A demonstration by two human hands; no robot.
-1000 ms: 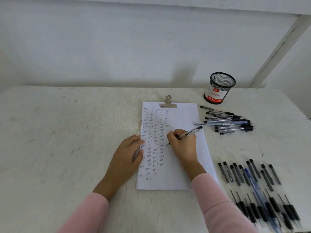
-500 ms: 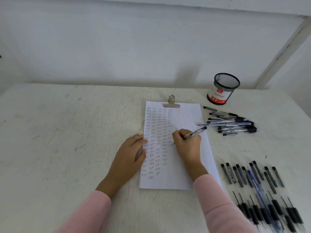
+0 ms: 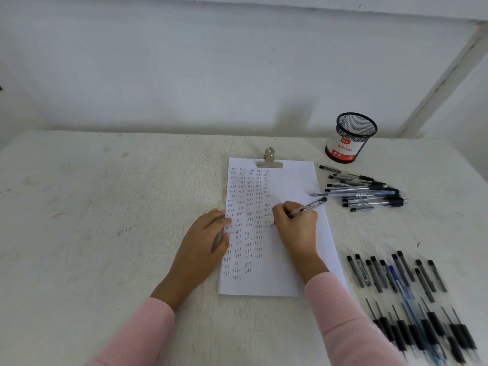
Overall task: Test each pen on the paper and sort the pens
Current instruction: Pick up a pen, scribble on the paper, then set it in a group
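A white sheet of paper (image 3: 290, 186) under a metal clip (image 3: 269, 161) lies in the middle of the table, covered in columns of small handwritten "test" words. My right hand (image 3: 297, 228) grips a clear pen with a black cap end (image 3: 309, 206), its tip on the paper at the foot of the fifth column. My left hand (image 3: 204, 240) lies flat on the paper's left edge, fingers straight. A pile of pens (image 3: 364, 192) lies right of the paper. Several more pens (image 3: 406, 291) lie spread at the near right.
A black mesh pen cup (image 3: 350, 138) with a red and white label stands at the back right. The white table (image 3: 105, 207) meets a white wall at the back. A white post (image 3: 446, 75) rises at the far right.
The pen tip has moved slightly along the fifth column as my right hand writes. The view has shifted a little; my left hand stays on the paper's edge.
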